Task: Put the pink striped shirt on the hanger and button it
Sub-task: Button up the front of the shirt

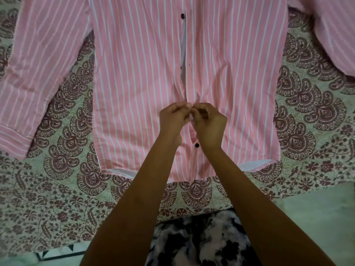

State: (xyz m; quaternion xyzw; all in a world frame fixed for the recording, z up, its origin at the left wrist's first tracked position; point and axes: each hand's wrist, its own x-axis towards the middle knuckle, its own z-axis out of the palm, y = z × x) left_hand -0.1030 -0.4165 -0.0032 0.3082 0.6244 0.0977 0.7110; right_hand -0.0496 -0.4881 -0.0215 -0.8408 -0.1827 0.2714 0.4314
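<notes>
The pink striped shirt (138,77) lies flat, front up, on a patterned bedsheet, its hem toward me and its sleeves spread to both sides. My left hand (173,118) and my right hand (208,121) meet at the shirt's front placket, both pinching the fabric edges at one spot. A dark button (197,145) near the hem sits fastened just below my hands. Two more dark buttons (182,15) show higher up, where the placket gapes. No hanger is visible.
The bedsheet (63,169) has a maroon paisley and floral print and covers the whole surface. Its front edge runs close to me, with a black-and-white patterned cloth (201,237) below it at my lap and pale floor (317,217) at the right.
</notes>
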